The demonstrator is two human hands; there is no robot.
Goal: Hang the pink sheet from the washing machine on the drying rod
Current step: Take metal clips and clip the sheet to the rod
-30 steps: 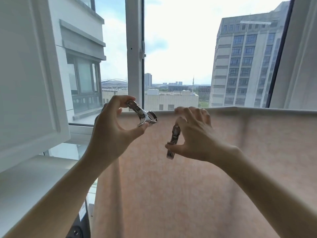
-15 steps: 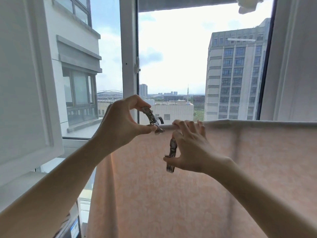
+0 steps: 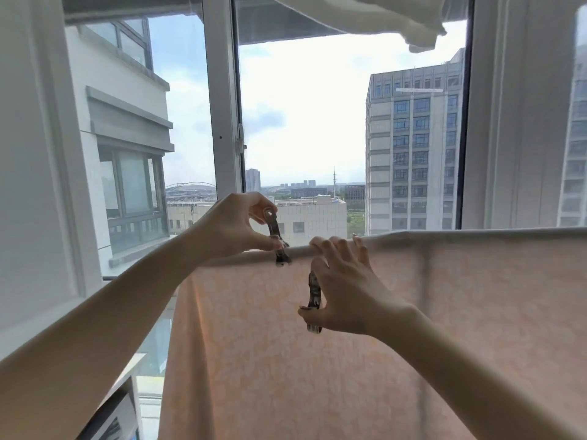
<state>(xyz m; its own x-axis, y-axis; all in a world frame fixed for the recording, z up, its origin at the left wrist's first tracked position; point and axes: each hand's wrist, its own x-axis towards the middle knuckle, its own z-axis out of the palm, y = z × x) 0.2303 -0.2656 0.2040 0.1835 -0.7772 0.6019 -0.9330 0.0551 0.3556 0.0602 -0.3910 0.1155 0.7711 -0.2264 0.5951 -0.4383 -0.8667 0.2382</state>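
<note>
Pink fabric fills the lower half of the view: the pink sheet (image 3: 365,360) hangs draped over the drying rod (image 3: 476,232), whose line we trace only as the rounded fold along the sheet's top edge. We see the left hand (image 3: 232,227) pinching a metal clip (image 3: 278,241) between thumb and fingers; the clip stands nearly upright, its lower end sitting on the sheet's top fold near the left end. Just to its right, the right hand (image 3: 343,290) holds a second metal clip (image 3: 314,300) between thumb and palm, hanging in front of the sheet, while its fingertips curl over the fold. Behind the rod we note the white window frame (image 3: 224,106), a tall grey building (image 3: 413,147), and white cloth (image 3: 381,17) at the upper edge.
</note>
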